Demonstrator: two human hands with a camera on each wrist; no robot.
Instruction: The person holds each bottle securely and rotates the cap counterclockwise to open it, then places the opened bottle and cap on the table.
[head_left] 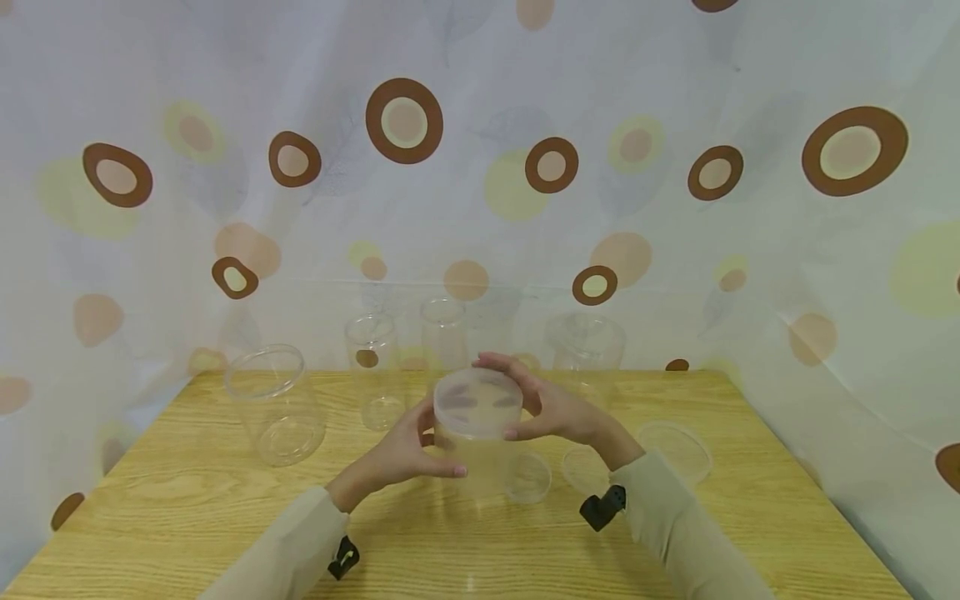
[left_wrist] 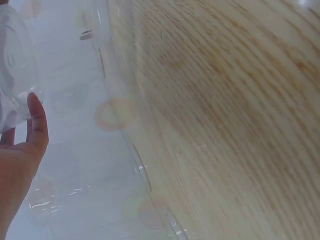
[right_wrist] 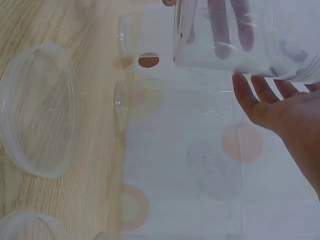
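Note:
A clear plastic jar (head_left: 476, 467) with a translucent lid (head_left: 478, 404) on top is held upright above the table, in front of the person. My left hand (head_left: 405, 450) grips its left side, thumb across the front. On the right, my right hand (head_left: 558, 410) curls round the lid's edge, with the thumb at the front and the fingers behind. The right wrist view shows the clear jar wall (right_wrist: 210, 45) and fingertips beneath the lid end. In the left wrist view only part of the jar (left_wrist: 17, 65) shows.
A wide open jar (head_left: 288, 417) stands at left. Two narrower jars (head_left: 371, 367) are behind the hands, and another jar (head_left: 588, 342) is at back right. Round clear lids (head_left: 528, 479) lie on the wooden table (head_left: 465, 558), the largest lid (head_left: 678, 450) beyond the right forearm. A patterned curtain hangs behind.

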